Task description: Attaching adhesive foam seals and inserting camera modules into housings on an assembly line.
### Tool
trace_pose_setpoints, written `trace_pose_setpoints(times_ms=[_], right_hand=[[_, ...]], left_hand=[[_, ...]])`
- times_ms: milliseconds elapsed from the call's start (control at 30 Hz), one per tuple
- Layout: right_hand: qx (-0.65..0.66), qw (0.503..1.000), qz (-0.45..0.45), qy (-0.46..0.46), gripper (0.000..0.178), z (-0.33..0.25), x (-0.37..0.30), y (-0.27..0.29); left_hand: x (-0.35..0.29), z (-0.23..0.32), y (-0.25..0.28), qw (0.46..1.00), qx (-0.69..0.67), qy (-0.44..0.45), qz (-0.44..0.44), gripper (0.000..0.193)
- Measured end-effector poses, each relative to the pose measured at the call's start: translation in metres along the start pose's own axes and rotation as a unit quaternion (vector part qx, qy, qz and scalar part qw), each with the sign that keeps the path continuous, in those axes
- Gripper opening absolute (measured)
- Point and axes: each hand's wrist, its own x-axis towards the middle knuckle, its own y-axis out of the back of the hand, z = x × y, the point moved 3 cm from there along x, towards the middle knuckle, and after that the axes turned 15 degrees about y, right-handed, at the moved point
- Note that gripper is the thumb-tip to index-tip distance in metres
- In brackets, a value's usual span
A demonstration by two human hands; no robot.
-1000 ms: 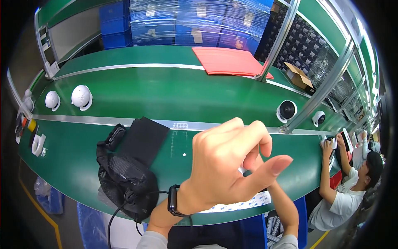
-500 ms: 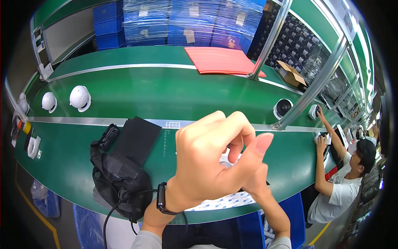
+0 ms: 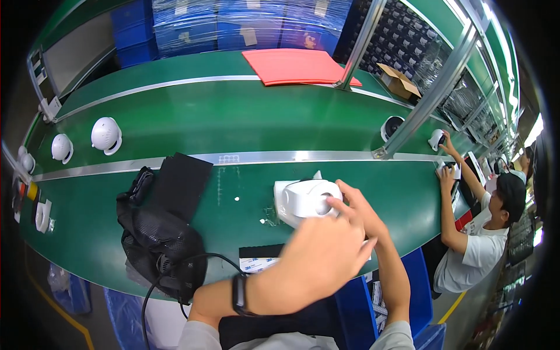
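Green counter (image 3: 239, 219); right hand (image 3: 363, 214) grips housing (image 3: 297, 201), likely light, stiff, best held by its sides; left hand (image 3: 318, 256) blurred, grip unclear.

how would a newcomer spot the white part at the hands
On the green workbench, look right of the black mesh bag. The white part is there, with the right hand on its right side. Unlike the white domes farther back on the left, it shows a round opening.
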Motion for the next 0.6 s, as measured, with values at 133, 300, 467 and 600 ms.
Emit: trace_pose_setpoints(times_ms=[133,300,467,600], right_hand=[[0.154,0.979,0.118,-0.057,0.022,0.029,-0.039,-0.005],[0.068,0.995,0.041,-0.059,0.015,0.050,-0.079,-0.019],[-0.060,0.995,-0.065,0.035,0.013,0.011,-0.074,-0.036],[-0.052,0.991,-0.117,0.049,0.012,0.009,-0.068,-0.044]], left_hand=[[-0.018,0.020,-0.102,0.986,0.132,-0.037,-0.099,0.027],[-0.032,0.016,-0.184,0.921,0.377,0.089,-0.043,0.061],[-0.035,0.018,-0.201,0.905,0.415,0.075,-0.066,0.050],[-0.042,0.018,-0.205,0.907,0.414,0.059,-0.055,0.045]])
